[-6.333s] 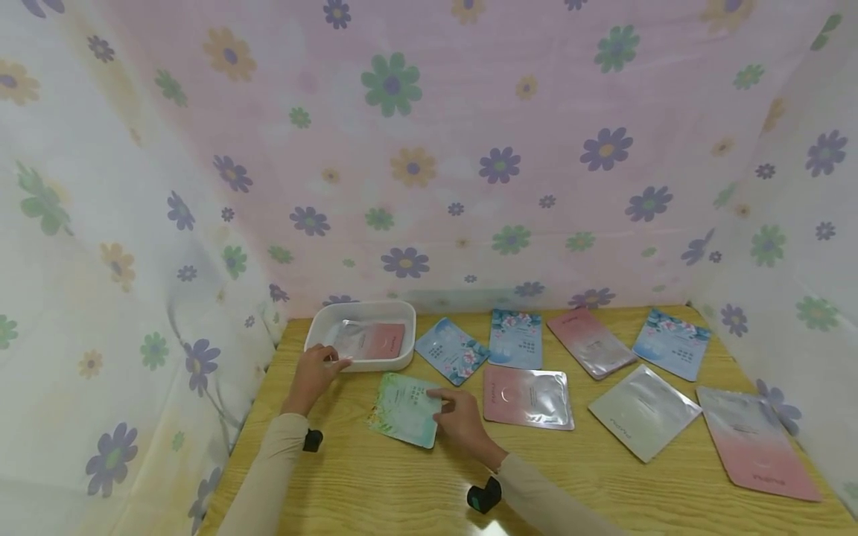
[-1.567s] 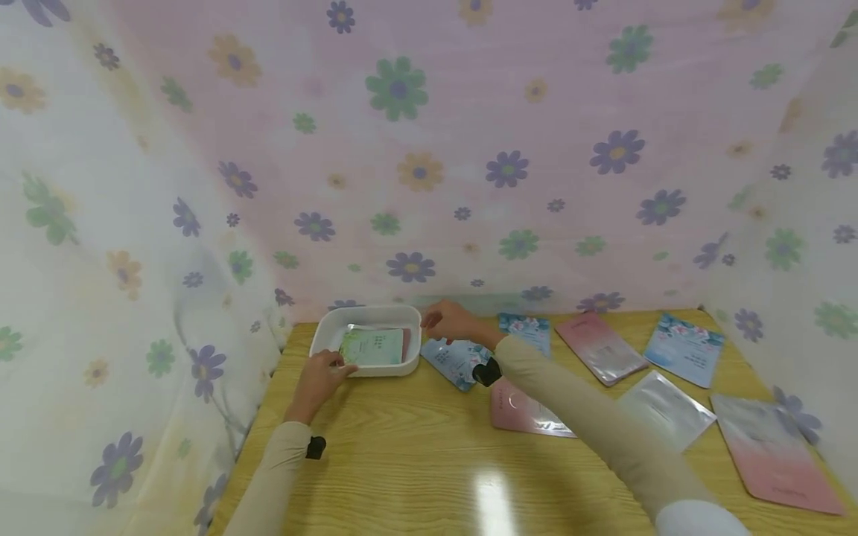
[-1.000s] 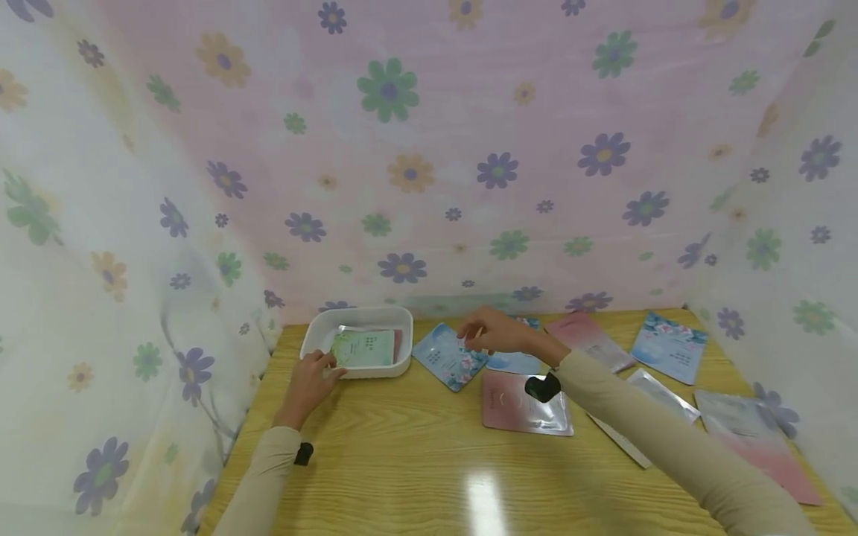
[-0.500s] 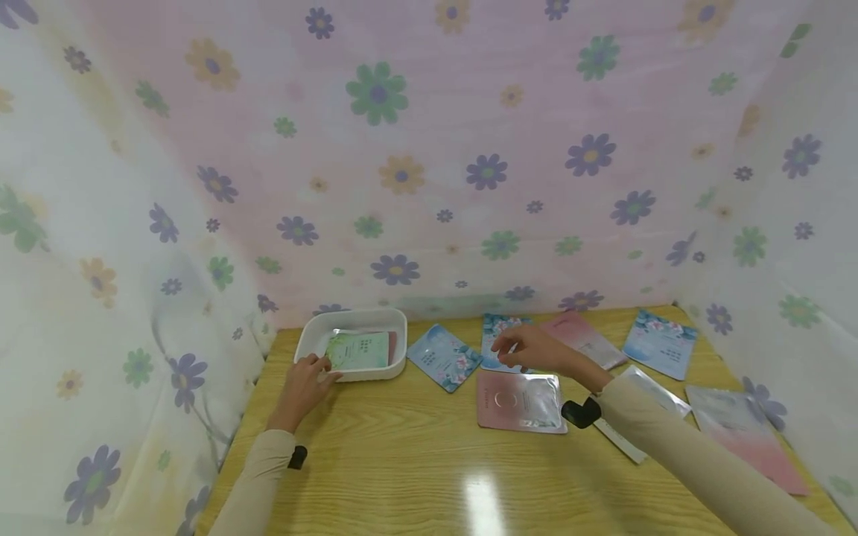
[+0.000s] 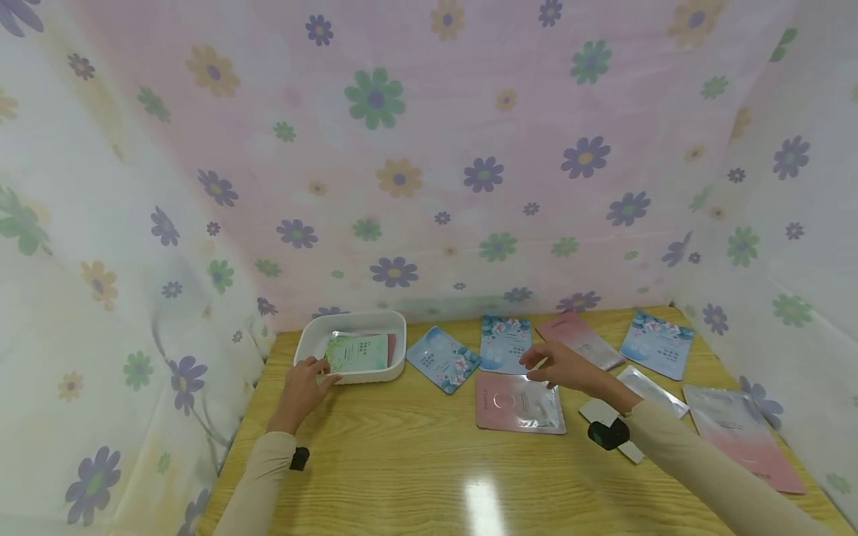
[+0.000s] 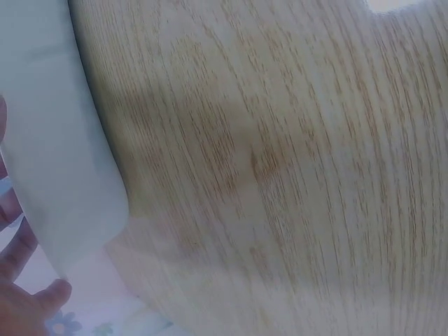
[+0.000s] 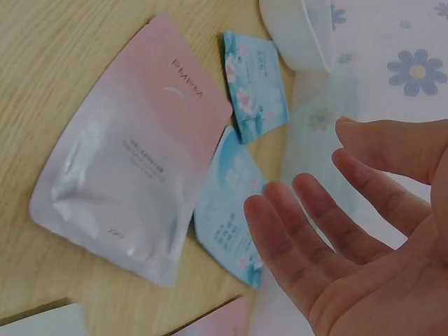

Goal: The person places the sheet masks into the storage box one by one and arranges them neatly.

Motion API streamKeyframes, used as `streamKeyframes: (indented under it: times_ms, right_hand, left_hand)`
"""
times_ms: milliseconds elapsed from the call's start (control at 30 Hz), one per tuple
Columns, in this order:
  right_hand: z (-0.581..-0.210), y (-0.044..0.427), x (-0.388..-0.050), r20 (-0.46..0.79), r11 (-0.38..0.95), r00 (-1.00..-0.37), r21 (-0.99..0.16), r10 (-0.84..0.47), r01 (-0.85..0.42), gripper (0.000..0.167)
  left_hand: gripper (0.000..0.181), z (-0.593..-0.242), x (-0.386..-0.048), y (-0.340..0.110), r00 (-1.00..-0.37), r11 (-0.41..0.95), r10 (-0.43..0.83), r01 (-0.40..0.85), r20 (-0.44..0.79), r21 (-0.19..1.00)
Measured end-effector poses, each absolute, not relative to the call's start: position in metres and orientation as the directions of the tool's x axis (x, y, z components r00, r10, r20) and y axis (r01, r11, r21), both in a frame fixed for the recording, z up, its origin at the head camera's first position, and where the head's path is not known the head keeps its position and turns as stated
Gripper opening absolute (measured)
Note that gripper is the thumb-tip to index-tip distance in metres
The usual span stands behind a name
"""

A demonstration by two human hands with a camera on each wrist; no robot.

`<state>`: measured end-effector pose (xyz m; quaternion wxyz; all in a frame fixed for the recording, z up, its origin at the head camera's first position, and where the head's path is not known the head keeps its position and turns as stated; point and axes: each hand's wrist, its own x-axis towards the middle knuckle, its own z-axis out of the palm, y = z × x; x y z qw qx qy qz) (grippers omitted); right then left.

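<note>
My left hand (image 5: 303, 392) holds the near left rim of a white plastic tub (image 5: 367, 377), fingers over the inside and thumb outside. A green face mask sachet (image 5: 362, 353) lies in the tub on top of a pink one (image 5: 392, 350), which is mostly covered. My right hand (image 5: 566, 368) hovers with nothing in it, fingers relaxed and apart, over the sachets. Nearest below it are a pink-and-silver face mask sachet (image 5: 512, 406) and a blue floral sachet (image 5: 504, 346). In the right wrist view the thumb and fingers (image 7: 350, 234) stand apart.
Another blue sachet (image 5: 442, 359) lies beside the tub. Further right are a pink sachet (image 5: 578, 336), a blue one (image 5: 658, 344), a silver-green one (image 5: 650, 391) partly hidden by my right arm, and a large pink-silver one (image 5: 744, 435). Flowered curtain (image 5: 436, 246) encloses the wooden table (image 5: 402, 469).
The green sachet went from the table into the tub. My right hand then left the tub and moved right across the sachets, empty. My left hand stays at the tub's rim.
</note>
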<state>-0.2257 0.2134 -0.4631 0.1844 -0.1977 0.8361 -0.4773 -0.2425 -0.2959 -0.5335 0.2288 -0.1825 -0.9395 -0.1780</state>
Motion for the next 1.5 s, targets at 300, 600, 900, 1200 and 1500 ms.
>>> streamKeyframes:
  times_ms: [300, 600, 900, 1200, 1500]
  right_hand:
    - [-0.482, 0.240, -0.214, -0.194, 0.442, -0.884, -0.897, -0.424, -0.015, 0.040]
    - [-0.506, 0.260, -0.207, -0.238, 0.394, -0.906, -0.915, -0.351, 0.088, 0.040]
    - [-0.540, 0.261, -0.207, -0.267, 0.368, -0.927, -0.916, -0.263, 0.159, 0.046]
    - [-0.558, 0.238, -0.205, -0.196, 0.483, -0.978, -0.864, -0.070, 0.139, 0.053]
    - [-0.576, 0.216, -0.202, 0.087, 0.689, -0.996, -0.724, 0.034, -0.040, 0.029]
  left_hand:
    - [0.025, -0.534, -0.242, -0.295, -0.837, 0.866, 0.252, 0.419, 0.485, 0.273]
    - [0.024, -0.533, -0.241, -0.296, -0.855, 0.870, 0.231, 0.395, 0.464, 0.295]
    - [0.024, -0.533, -0.241, -0.294, -0.853, 0.873, 0.223, 0.390, 0.473, 0.293]
    - [0.024, -0.534, -0.242, -0.297, -0.852, 0.870, 0.228, 0.396, 0.472, 0.294]
    - [0.024, -0.537, -0.243, -0.297, -0.842, 0.864, 0.238, 0.411, 0.485, 0.289]
